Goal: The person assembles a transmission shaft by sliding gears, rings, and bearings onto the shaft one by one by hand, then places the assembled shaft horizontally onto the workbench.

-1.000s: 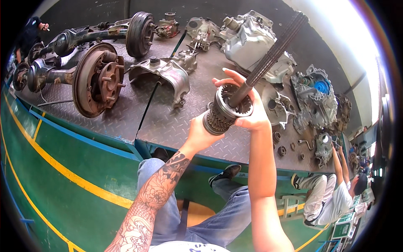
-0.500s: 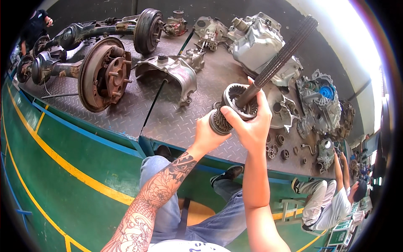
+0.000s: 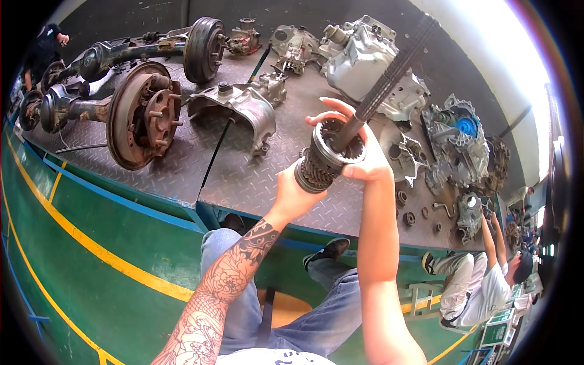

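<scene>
A gear shaft [image 3: 394,76], long, dark and splined, slants up and to the right in front of me. At its lower end are a toothed synchronizer ring [image 3: 323,153] and a stack of helical gears [image 3: 313,174]. My left hand [image 3: 294,193] is closed round the lower gears from below, its fingers mostly hidden behind them. My right hand [image 3: 371,159] is wrapped loosely round the right side of the ring. Its thumb lies against the ring's lower edge, while its fingers reach behind the shaft and show partly stretched beyond it. The shaft's upper end overlaps a silver gearbox housing [image 3: 359,64].
Below the held parts runs a diamond-plate bench [image 3: 243,182]. Axles with a rusty brake drum [image 3: 137,115] lie left, a cut bell housing [image 3: 240,109] mid-bench. Small gears and bearings [image 3: 409,218] are at right, near a blue-centred casing [image 3: 465,125] and a seated co-worker [image 3: 486,292].
The gear shaft has shifted slightly left and down. My right hand's thumb has slid from the ring's front to its lower right edge, and its fingers have loosened and stretched out behind the shaft.
</scene>
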`<state>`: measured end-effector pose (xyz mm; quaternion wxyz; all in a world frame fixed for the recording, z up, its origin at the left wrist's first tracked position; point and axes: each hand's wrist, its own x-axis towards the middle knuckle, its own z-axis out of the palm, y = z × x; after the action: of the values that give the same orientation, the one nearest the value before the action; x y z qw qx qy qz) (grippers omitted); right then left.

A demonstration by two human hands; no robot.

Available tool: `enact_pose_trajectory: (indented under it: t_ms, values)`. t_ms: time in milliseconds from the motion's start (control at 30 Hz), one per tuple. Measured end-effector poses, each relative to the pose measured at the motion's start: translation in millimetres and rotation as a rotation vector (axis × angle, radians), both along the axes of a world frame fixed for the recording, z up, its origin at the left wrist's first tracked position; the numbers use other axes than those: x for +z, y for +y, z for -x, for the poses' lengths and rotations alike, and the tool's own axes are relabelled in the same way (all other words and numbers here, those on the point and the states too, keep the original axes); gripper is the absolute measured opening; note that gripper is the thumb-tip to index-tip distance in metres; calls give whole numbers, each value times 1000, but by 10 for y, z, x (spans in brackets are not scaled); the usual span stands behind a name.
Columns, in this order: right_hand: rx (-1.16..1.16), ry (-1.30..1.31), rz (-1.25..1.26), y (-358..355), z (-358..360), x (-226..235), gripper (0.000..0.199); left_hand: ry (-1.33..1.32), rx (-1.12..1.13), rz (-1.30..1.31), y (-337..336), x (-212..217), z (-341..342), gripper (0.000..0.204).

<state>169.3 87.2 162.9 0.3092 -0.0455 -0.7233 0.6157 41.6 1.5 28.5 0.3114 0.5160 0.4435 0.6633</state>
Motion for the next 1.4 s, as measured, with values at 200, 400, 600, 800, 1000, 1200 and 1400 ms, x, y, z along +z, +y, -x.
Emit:
enact_pose_trajectory:
  t_ms: [200, 400, 600, 800, 1000, 1200, 1400]
  values:
    - [-725, -69, -170, -605, 217, -78, 110, -84, 69, -32, 51, -47, -6, 44]
    - [-916, -166, -603, -987, 207, -45, 102, -144, 97, -100, -27, -104, 128, 44]
    - [-951, -75, -465, -816, -161, -34, 93, -116, 70, -123, -11, -24, -134, 46]
    - [-564, 63, -96, -596, 191, -242, 100, -92, 111, -59, -46, 9, -3, 47]
    - [-560, 97, -130, -602, 261, -262, 105, -106, 65, -24, -37, 42, 19, 48]
    - [-522, 81, -134, -577, 158, -270, 108, -116, -26, -45, -40, 74, -23, 50]
    - [-522, 71, -127, -519, 195, -259, 111, -97, 26, -63, -37, 79, 27, 45]
